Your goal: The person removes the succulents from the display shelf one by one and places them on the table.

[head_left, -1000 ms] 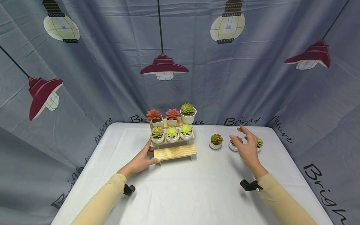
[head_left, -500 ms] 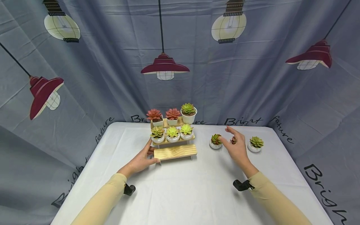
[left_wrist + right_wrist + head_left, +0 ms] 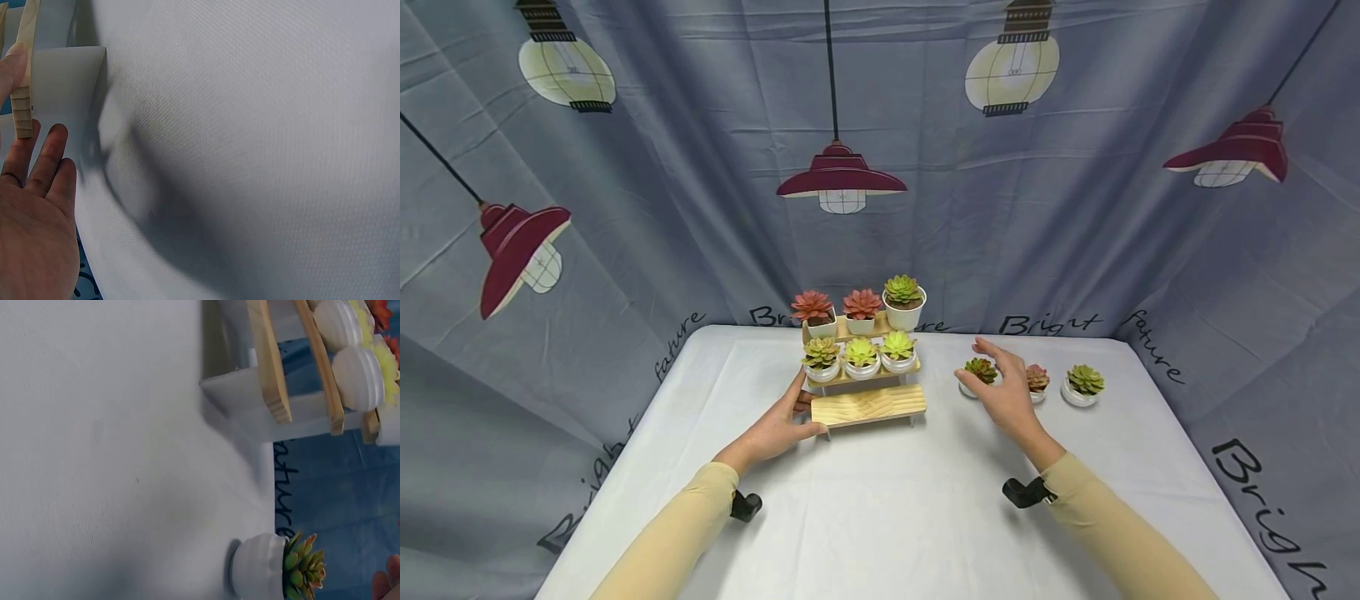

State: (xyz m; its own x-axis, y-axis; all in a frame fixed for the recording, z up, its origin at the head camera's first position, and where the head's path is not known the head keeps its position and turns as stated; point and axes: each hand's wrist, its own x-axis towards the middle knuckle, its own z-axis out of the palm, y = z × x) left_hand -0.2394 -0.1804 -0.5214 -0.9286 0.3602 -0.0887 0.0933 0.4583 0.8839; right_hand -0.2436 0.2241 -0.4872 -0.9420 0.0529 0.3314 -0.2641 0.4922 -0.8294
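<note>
Right grip [image 3: 1006, 396]: unclosed, thumb and fingers parted at a red-tipped succulent [image 3: 981, 368], which stood upright in its white pot [image 3: 257, 569] toward the far edge of the counter [image 3: 880, 517]. Likely hazard: closing on leaves rather than pot risked plucking the plant loose. Pinkish succulent [image 3: 1037, 377]: just beside that grip, liable to a knock. Left grip [image 3: 778, 427]: held the near board [image 3: 868, 405] by its left end; uneven pressure risked tilting the stand [image 3: 270, 362], shedding six pots [image 3: 861, 369].

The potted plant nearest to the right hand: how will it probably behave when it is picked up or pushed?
The potted plant looks small beside the right hand, so it is probably light. Its squat white pot stands upright; pushed near the base, it may slide before tipping.
</note>
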